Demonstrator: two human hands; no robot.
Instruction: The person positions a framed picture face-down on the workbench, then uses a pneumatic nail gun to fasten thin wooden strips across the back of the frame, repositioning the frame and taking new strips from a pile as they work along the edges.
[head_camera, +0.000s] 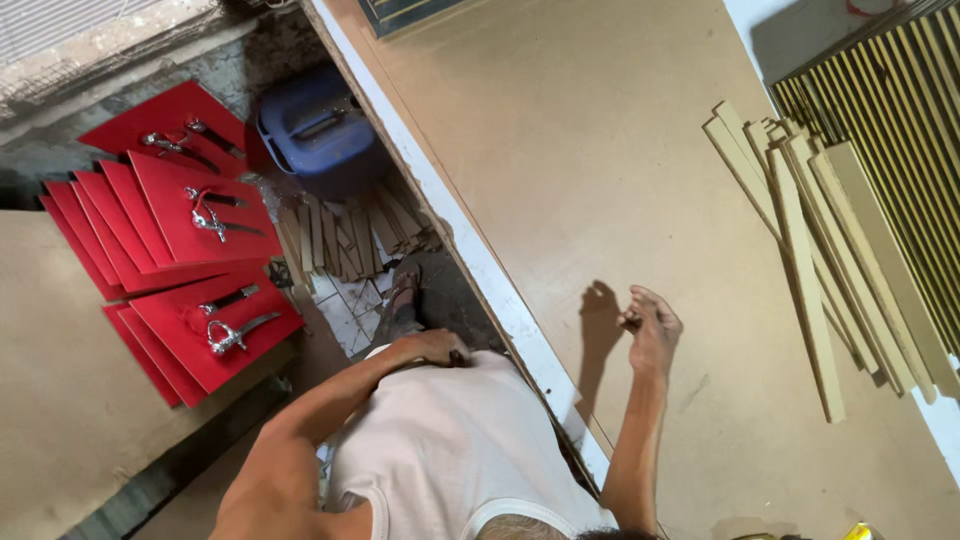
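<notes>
My right hand (652, 332) hovers just above a large brown board (560, 150). Its fingers are bunched with the tips pinched together, and I cannot tell whether something small is between them. Its shadow falls on the board to the left. My left hand (436, 346) is pressed against my waist at the hem of my white vest (450, 440), fingers curled; what it touches is hidden. The nearest things to my right hand are pale wooden strips (810, 250) lying fanned out on the board further right.
Red boards (170, 215) carrying metal dagger-like pieces lie stacked on the floor at left. A blue plastic container (315, 125) and short wood offcuts (350, 235) sit by the board's white edge (470, 250). A black-and-yellow ribbed panel (900, 110) lies at the far right. My sandalled foot (400, 300) stands on tiles.
</notes>
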